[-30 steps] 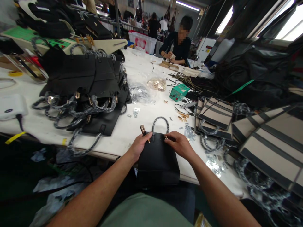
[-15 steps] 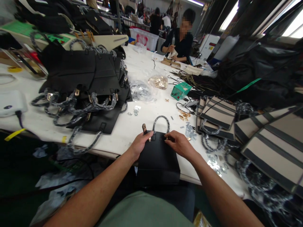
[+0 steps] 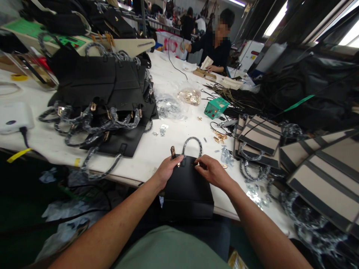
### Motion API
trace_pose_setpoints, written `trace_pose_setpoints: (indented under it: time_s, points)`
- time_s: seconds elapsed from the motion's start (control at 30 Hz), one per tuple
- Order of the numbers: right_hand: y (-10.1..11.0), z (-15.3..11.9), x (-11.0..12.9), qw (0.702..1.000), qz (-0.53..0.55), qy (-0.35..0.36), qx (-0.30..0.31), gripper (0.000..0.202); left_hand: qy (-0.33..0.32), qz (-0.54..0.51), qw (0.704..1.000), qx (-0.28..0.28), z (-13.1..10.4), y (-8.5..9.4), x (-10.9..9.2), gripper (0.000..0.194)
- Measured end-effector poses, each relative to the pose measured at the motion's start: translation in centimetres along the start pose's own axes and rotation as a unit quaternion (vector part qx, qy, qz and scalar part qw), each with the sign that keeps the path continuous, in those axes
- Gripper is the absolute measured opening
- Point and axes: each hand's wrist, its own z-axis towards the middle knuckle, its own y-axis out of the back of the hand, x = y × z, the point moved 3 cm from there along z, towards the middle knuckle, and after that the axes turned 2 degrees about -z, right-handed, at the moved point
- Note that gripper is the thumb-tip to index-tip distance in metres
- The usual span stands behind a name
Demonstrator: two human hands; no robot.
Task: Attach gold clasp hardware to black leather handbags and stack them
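Note:
A black bag panel (image 3: 189,190) lies at the table's front edge, partly over my lap, with a plastic-wrapped handle (image 3: 192,141) standing up at its top. My left hand (image 3: 168,170) pinches the bag's top left corner, beside a strap with a gold metal fitting (image 3: 172,151). At the top right of the bag, my right hand (image 3: 209,169) has its fingertips closed on a small gold piece, mostly hidden by the fingers. An oval gold piece (image 3: 224,166) lies just beyond the right hand.
Black bags (image 3: 98,86) are piled at left. Striped beige panels (image 3: 259,134) are stacked at right. Gold pieces (image 3: 220,137), metal plates (image 3: 226,155), a green box (image 3: 215,108) and a bag of fittings (image 3: 189,96) are on the table (image 3: 176,132). A person (image 3: 214,48) sits across.
The person across has stretched an arm out toward the white bin, and a dark cord now hangs there. The view has shifted slightly. Both my hands keep their places on the bag.

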Motion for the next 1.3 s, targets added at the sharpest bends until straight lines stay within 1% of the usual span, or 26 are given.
trace_pose_setpoints:
  time_s: [0.17, 0.27, 0.37, 0.47, 0.63, 0.73, 0.83, 0.9, 1.0, 1.07, 1.1, 1.17, 1.23, 1.3]
  points:
    - [0.4, -0.1, -0.4, 0.998, 0.046, -0.050, 0.012, 0.023, 0.000, -0.011, 1.000, 0.004, -0.3, -0.4, -0.3, 0.040]
    - [0.6, -0.1, -0.6, 0.995, 0.064, -0.073, 0.021, 0.018, -0.002, -0.015, 1.000, 0.006, -0.2, -0.5, -0.2, 0.039]
    - [0.7, 0.1, -0.7, 0.994, 0.062, -0.080, 0.029, 0.015, 0.000, -0.018, 1.000, 0.014, -0.1, -0.4, 0.0, 0.039]
    - [0.7, 0.5, -0.5, 0.996, 0.047, -0.069, 0.038, 0.014, 0.002, -0.019, 1.000, 0.017, 0.0, -0.2, 0.0, 0.038]
    - [0.9, 1.0, 0.2, 0.997, -0.009, -0.022, 0.072, 0.012, 0.000, -0.021, 1.000, 0.017, 0.0, -0.2, 0.0, 0.037]
    - [1.0, 1.1, 0.6, 0.995, -0.046, -0.012, 0.091, 0.011, -0.005, -0.024, 1.000, 0.011, -0.1, -0.2, -0.1, 0.035]
    - [1.2, 1.3, 1.2, 0.989, -0.100, -0.008, 0.107, 0.012, -0.005, -0.027, 0.999, 0.020, -0.1, -0.3, -0.1, 0.034]
    - [1.1, 1.6, 1.8, 0.981, -0.148, -0.007, 0.127, 0.011, -0.008, -0.028, 0.999, 0.029, -0.2, -0.5, -0.2, 0.033]
    - [0.7, 2.1, 2.6, 0.959, -0.236, -0.016, 0.154, 0.007, -0.012, -0.031, 0.999, 0.031, -0.2, -0.6, -0.3, 0.033]
    - [0.3, 2.5, 2.7, 0.950, -0.269, -0.023, 0.154, 0.005, -0.009, -0.035, 0.999, 0.026, -0.2, -0.6, -0.4, 0.034]
    - [0.2, 2.6, 2.6, 0.952, -0.268, -0.025, 0.148, 0.005, -0.008, -0.039, 0.999, 0.022, -0.2, -0.6, -0.4, 0.034]
    - [-0.1, 2.5, 2.1, 0.966, -0.226, -0.033, 0.121, 0.008, -0.006, -0.045, 0.999, 0.014, -0.2, -0.5, -0.5, 0.032]
    - [-0.1, 2.2, 1.3, 0.984, -0.148, -0.054, 0.085, 0.016, -0.004, -0.049, 0.999, 0.008, -0.2, -0.5, -0.5, 0.030]
    - [0.1, 1.6, 0.7, 0.993, -0.074, -0.075, 0.055, 0.020, 0.001, -0.047, 0.999, 0.006, -0.3, -0.5, -0.5, 0.030]
